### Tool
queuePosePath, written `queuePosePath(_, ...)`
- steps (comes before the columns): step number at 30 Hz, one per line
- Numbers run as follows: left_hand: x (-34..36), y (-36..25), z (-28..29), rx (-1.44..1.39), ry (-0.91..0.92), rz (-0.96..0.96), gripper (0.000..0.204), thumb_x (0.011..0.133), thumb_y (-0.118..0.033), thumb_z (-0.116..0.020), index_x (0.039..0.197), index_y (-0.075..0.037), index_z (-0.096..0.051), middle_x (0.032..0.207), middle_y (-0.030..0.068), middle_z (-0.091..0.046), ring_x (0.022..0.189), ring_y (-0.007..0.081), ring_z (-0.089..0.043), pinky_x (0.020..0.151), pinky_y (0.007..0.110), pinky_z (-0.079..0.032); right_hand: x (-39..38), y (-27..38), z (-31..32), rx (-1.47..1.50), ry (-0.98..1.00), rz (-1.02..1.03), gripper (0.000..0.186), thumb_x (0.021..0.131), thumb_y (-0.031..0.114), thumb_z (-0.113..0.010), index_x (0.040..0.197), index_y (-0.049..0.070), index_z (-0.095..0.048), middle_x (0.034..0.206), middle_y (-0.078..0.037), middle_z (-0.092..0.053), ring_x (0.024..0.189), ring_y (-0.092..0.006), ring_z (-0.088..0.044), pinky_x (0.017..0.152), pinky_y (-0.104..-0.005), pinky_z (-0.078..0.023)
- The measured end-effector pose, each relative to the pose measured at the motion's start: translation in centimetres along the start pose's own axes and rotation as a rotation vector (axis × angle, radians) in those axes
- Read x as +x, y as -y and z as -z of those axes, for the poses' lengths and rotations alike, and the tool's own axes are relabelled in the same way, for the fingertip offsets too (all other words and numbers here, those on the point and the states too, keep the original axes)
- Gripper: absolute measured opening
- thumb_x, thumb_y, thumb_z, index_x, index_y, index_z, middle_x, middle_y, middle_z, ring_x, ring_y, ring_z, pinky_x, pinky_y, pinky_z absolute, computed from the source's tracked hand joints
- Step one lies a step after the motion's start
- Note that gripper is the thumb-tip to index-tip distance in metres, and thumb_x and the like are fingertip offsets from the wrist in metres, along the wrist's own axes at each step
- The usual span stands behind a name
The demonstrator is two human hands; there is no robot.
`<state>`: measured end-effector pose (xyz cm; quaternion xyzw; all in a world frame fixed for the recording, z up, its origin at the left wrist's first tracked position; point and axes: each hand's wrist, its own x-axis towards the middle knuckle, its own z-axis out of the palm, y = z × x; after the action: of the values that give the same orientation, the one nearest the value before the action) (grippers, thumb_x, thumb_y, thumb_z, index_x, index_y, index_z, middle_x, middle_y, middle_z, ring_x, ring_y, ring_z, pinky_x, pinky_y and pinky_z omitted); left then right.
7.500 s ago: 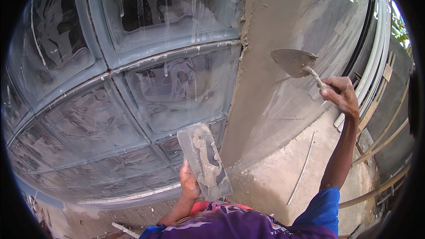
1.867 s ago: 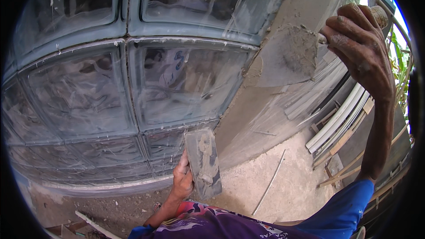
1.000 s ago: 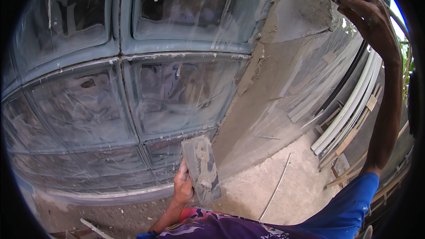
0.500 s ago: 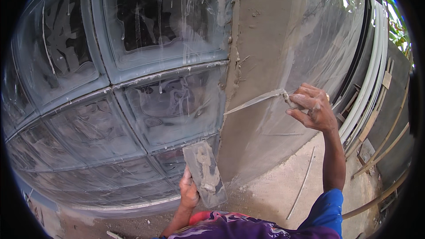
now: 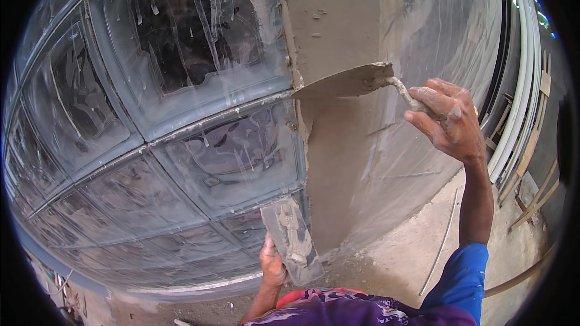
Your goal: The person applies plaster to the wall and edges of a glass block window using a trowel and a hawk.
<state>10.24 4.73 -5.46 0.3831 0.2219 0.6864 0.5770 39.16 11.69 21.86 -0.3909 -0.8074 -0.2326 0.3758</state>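
Observation:
My right hand (image 5: pixel 447 118) grips the handle of a pointed metal trowel (image 5: pixel 344 81), its blade nearly edge-on against the grey plaster strip (image 5: pixel 332 18), its tip at the strip's left edge where a glass block wall (image 5: pixel 199 42) begins. Dried drips streak the glass blocks. Low in the middle, my left hand (image 5: pixel 272 259) grips a rectangular flat float (image 5: pixel 293 241) smeared with mortar, held in front of the lower blocks. My fingers on the float are partly hidden behind it.
To the right, a streaked smooth wall (image 5: pixel 429 30) meets the pale concrete floor (image 5: pixel 399 253). White pipes (image 5: pixel 516 108) and wooden strips lean at the far right, and a thin rod (image 5: pixel 438 241) lies on the floor.
My right hand came down from high at the right; over the last half second the trowel moved higher on the plaster strip. My left hand still holds the float, slightly further right.

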Motion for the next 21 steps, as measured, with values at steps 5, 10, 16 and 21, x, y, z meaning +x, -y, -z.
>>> queuePosePath(5,0.1,-0.5,-1.4,0.055,-0.082,-0.055,0.048,0.089,-0.021,-0.054,0.129,0.002,-0.04,0.116,0.0101,-0.056,0.098,0.0173,-0.058,0.083,0.03,-0.048,1.1,-0.3,1.5,-0.035,-0.088,-0.026,0.028,0.073,0.019,-0.072,0.09,-0.002,-0.064,0.068,-0.01,-0.059,0.06,-0.0207,-0.057,0.056,-0.0328,-0.044)
queuePosePath(10,0.0,-0.9,-0.7,0.035,-0.042,0.021,0.055,0.09,-0.02,-0.053,0.134,0.004,-0.031,0.125,0.0111,-0.049,0.108,0.0189,-0.052,0.091,0.032,-0.043,-0.1,-2.0,1.7,0.104,-0.193,-0.106,0.03,0.078,0.022,-0.07,0.09,-0.005,-0.063,0.066,-0.011,-0.058,0.056,-0.0168,-0.055,0.054,-0.0295,-0.043)
queuePosePath(16,-0.4,-1.4,0.4,0.048,-0.017,0.03,0.058,0.09,-0.019,-0.054,0.136,0.004,-0.027,0.129,0.0113,-0.045,0.114,0.0191,-0.048,0.095,0.033,-0.039,-6.1,0.6,-5.3,0.529,0.199,-0.218,0.036,0.072,0.027,-0.074,0.085,-0.005,-0.063,0.064,-0.012,-0.059,0.053,-0.0218,-0.054,0.053,-0.0304,-0.042)
queuePosePath(21,-0.2,-1.2,1.2,0.067,0.024,0.043,0.056,0.09,-0.016,-0.053,0.135,0.005,-0.028,0.128,0.0114,-0.046,0.112,0.0188,-0.049,0.095,0.032,-0.039,-6.5,-0.3,-7.9,0.517,0.226,-0.283,0.035,0.071,0.027,-0.074,0.086,-0.003,-0.064,0.064,-0.011,-0.06,0.051,-0.0216,-0.052,0.052,-0.0305,-0.042)
